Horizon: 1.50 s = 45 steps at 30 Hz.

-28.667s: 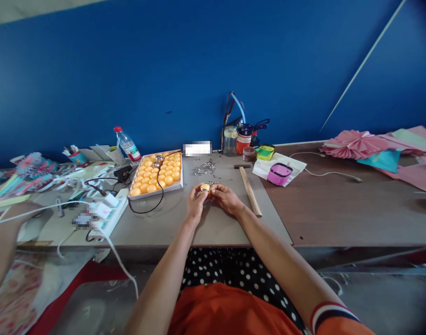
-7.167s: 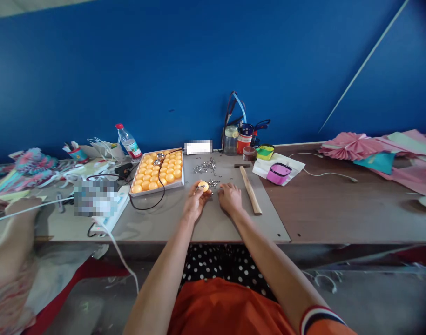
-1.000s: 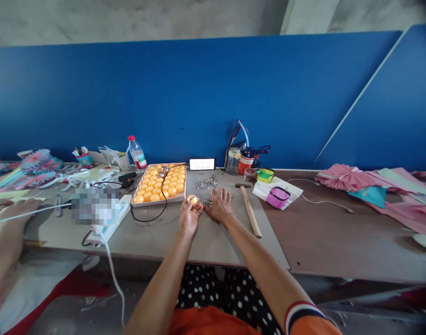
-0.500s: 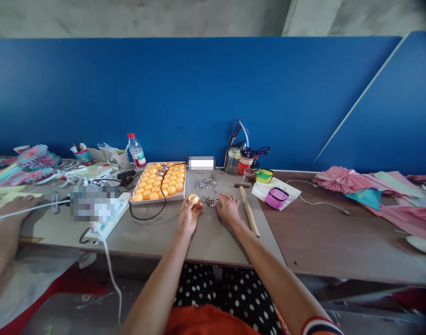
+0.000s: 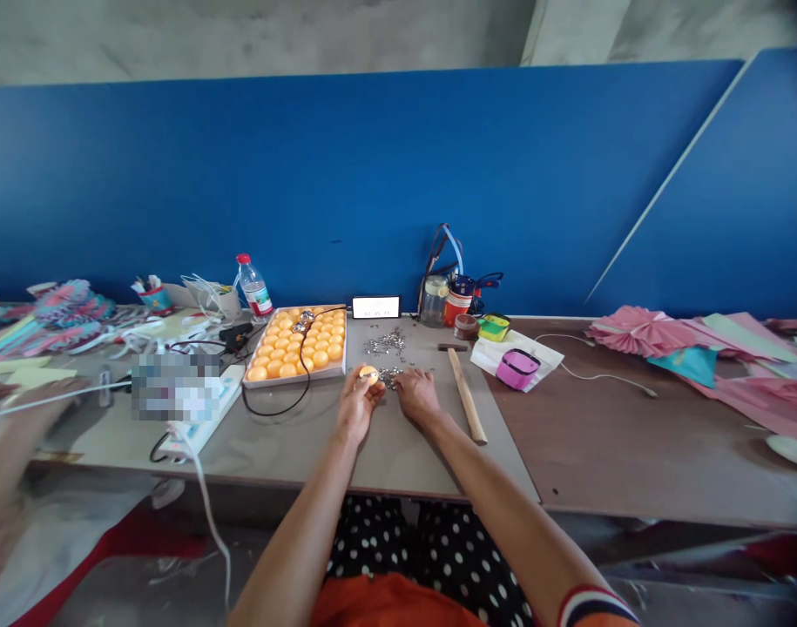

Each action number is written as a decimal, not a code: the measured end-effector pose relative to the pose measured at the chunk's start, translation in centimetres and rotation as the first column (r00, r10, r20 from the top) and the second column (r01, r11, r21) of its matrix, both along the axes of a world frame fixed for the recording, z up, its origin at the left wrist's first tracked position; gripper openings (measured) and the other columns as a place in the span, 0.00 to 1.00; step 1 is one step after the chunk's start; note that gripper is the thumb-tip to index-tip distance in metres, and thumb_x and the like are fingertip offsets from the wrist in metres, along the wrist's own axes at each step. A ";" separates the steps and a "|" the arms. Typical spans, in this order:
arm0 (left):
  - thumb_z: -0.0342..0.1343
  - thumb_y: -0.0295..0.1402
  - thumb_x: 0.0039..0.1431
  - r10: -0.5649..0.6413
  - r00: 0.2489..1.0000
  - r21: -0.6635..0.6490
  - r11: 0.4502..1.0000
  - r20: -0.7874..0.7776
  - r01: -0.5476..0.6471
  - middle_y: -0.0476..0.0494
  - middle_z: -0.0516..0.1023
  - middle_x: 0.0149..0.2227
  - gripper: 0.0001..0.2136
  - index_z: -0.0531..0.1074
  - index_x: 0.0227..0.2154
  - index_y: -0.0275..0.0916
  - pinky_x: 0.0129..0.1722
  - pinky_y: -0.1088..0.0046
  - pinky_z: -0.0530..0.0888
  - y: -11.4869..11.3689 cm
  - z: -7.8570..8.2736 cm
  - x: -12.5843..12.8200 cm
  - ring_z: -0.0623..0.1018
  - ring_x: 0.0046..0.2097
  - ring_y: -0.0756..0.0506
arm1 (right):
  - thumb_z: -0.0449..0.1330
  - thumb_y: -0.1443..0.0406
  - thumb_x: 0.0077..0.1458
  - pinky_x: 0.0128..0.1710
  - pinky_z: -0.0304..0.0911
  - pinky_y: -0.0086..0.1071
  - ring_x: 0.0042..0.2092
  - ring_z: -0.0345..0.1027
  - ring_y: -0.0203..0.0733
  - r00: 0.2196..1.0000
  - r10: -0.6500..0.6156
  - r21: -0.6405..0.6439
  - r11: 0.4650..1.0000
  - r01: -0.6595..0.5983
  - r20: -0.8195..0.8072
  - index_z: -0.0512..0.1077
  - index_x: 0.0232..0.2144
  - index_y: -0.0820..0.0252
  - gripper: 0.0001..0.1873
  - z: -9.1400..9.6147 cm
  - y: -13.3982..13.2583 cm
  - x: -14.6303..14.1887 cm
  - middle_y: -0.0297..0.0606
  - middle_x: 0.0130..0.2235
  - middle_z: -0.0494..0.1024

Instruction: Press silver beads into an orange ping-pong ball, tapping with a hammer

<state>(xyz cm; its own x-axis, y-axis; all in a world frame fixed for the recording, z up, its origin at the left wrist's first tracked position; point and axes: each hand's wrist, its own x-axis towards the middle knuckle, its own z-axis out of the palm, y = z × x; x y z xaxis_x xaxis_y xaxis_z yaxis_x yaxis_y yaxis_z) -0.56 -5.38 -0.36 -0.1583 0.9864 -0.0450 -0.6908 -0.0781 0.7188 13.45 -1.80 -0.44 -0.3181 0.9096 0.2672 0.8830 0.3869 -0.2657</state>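
Observation:
My left hand (image 5: 357,407) is closed around an orange ping-pong ball (image 5: 368,375), which it holds up off the table; a dark mark or small part shows on the ball's top. Just to its right, my right hand (image 5: 419,394) rests with bent fingertips at the edge of a pile of small shiny metal parts (image 5: 389,376). Whatever those fingertips pinch is too small to make out. Farther back lies a second scatter of metal parts (image 5: 386,340). At left, a shallow box (image 5: 293,380) holds rows of orange balls, with two silvery balls and a black cable on top.
A hammer (image 5: 464,396) lies right of my right hand. Behind stand a small display (image 5: 376,306), a jar (image 5: 433,302) and a red cup (image 5: 458,301). A purple pouch (image 5: 517,369) sits on white paper. A power strip (image 5: 206,416) and a co-worker's blurred arm (image 5: 19,435) are at left.
My left hand has shifted slightly right with the ball, whose marked side now shows more. The right hand has moved a little left over the metal pile. The co-worker's arm has moved.

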 end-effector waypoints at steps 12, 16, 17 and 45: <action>0.63 0.29 0.44 -0.024 0.999 0.009 1.000 0.039 0.024 0.48 0.77 0.32 0.20 0.68 0.43 0.41 0.40 0.68 0.72 -0.2 0.4 0.3 0.78 0.32 0.49 | 0.47 0.70 0.53 0.37 0.56 0.28 0.36 0.66 0.39 0.905 -0.031 0.117 0.989 0.089 -0.424 0.69 0.30 0.62 0.10 -0.9 0.2 0.6 0.41 0.33 0.74; 0.62 0.29 0.44 -0.032 0.998 0.003 1.000 0.056 0.031 0.48 0.77 0.31 0.19 0.68 0.42 0.40 0.39 0.70 0.73 -0.3 0.6 0.4 0.78 0.31 0.49 | 0.48 0.67 0.52 0.32 0.56 0.27 0.30 0.65 0.37 0.802 -0.058 0.030 0.995 0.095 -0.595 0.69 0.29 0.60 0.10 -0.5 -0.2 0.4 0.35 0.27 0.73; 0.62 0.29 0.44 -0.039 0.998 0.004 0.999 0.056 0.038 0.48 0.77 0.31 0.19 0.68 0.42 0.40 0.38 0.71 0.73 -0.4 0.7 0.4 0.78 0.31 0.50 | 0.48 0.65 0.52 0.32 0.57 0.27 0.29 0.64 0.37 0.765 -0.049 0.011 0.997 0.073 -0.642 0.69 0.28 0.60 0.10 -0.4 -0.2 0.3 0.34 0.27 0.73; 0.61 0.30 0.49 -0.175 0.984 0.023 0.984 0.029 0.175 0.45 0.78 0.34 0.11 0.71 0.37 0.37 0.38 0.71 0.71 -0.2 0.3 0.0 0.77 0.35 0.48 | 0.68 0.64 0.38 0.24 0.54 0.26 0.21 0.58 0.28 -0.132 -0.268 -0.121 0.751 -0.650 -0.954 0.71 0.23 0.60 0.10 0.2 -1.1 -0.5 0.27 0.20 0.68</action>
